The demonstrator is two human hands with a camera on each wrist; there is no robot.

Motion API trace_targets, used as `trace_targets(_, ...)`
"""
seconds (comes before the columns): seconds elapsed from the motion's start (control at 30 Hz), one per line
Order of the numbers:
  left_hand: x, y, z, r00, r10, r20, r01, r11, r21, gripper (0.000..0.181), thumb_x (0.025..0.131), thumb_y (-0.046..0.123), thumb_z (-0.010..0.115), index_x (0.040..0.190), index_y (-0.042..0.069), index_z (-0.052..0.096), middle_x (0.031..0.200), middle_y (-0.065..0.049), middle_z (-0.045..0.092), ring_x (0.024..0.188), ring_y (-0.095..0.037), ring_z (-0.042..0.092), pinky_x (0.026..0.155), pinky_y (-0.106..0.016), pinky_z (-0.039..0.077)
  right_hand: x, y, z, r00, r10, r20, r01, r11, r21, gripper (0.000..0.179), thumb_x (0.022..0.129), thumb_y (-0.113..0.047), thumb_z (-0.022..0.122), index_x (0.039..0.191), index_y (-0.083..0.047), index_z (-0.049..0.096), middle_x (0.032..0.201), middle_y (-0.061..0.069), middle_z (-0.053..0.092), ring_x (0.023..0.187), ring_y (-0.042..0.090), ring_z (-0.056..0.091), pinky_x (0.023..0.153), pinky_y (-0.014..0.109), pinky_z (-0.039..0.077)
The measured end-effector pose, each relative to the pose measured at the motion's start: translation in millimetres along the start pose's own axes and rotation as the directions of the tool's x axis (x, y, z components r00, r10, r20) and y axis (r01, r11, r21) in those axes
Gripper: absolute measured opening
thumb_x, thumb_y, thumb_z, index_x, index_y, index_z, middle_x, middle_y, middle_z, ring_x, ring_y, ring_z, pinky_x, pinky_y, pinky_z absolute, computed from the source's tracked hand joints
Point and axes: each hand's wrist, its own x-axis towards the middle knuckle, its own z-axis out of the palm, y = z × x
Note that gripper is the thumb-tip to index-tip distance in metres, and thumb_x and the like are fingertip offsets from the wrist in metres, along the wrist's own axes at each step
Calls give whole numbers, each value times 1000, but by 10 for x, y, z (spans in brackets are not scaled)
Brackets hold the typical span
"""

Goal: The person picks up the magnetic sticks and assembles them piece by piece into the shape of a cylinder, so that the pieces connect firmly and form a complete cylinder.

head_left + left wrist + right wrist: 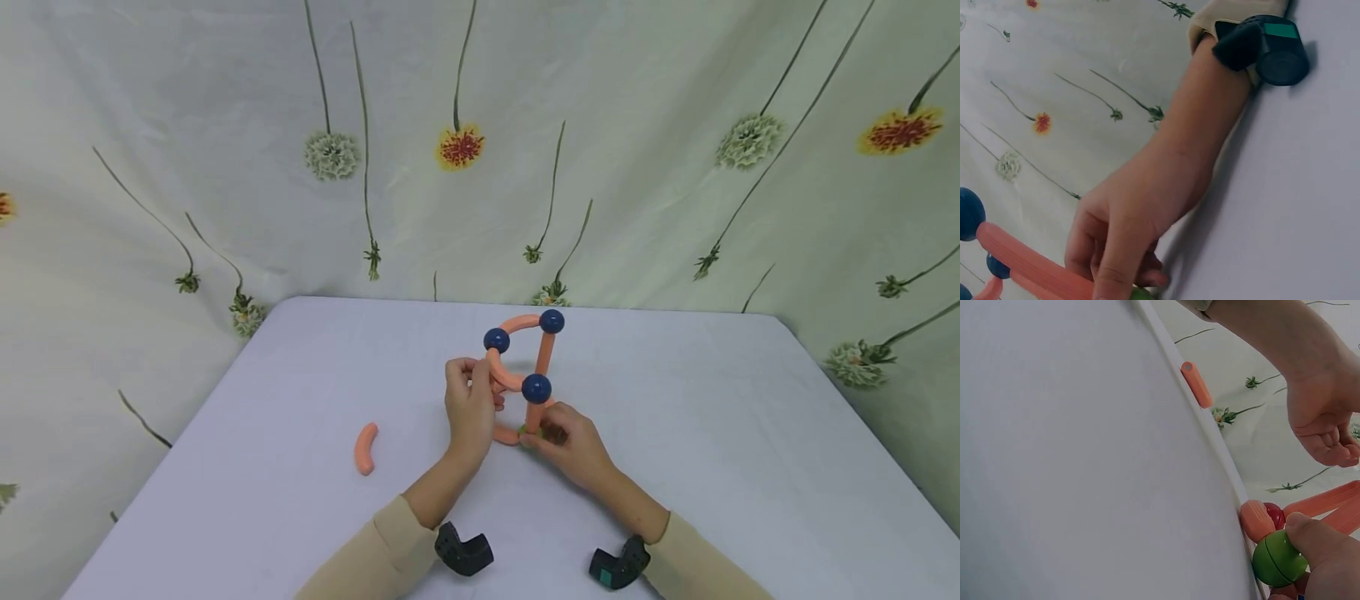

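A small frame of orange rods and coloured balls stands on the table, with a front blue ball (536, 389), a left blue ball (497, 340) and a back blue ball (552, 321) at its top corners. My left hand (468, 408) pinches the left end of an upper curved orange rod (504, 372), just below the left blue ball. Low at the front, my right hand (573, 446) grips a green ball (1280, 557) under an upright orange rod (535, 417). A red ball (1274, 515) shows beyond it. The left fingers partly hide the frame's left side.
A loose curved orange rod (365, 448) lies on the white table (262, 500), left of my left hand. Behind the table hangs a flower-print cloth (637, 167). Black devices sit at the left wrist (463, 550) and right wrist (619, 564).
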Motion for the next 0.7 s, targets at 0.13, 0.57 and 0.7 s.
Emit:
trace_targets(0.13,-43,-87,-135,998,-38,44,34,995,93,13,100,16,43,105,4,44,87,-16,52,61,-21,51,54,-22,43,1,0,3,1000,9,6,-9,1000,0,17,79,-14,81,91,-12,70,79,-3,58,69,10,50,58,24,44)
trace_targets(0.57,-154,-433,-243,847,83,526,-237,943,233,33,88,17,69,116,2,61,113,-8,61,102,-22,56,82,-30,50,-25,21,-18,999,-9,-36,9,1000,27,18,78,-4,80,92,-8,69,82,-1,60,68,10,52,58,24,46)
trace_targets(0.7,-152,-479,-218,812,110,573,-295,924,242,33,91,22,68,118,5,62,116,-5,61,105,-22,57,83,-32,51,-22,34,-19,1000,-13,-24,14,999,43,22,77,-1,79,96,-8,70,85,0,61,66,13,53,58,25,47)
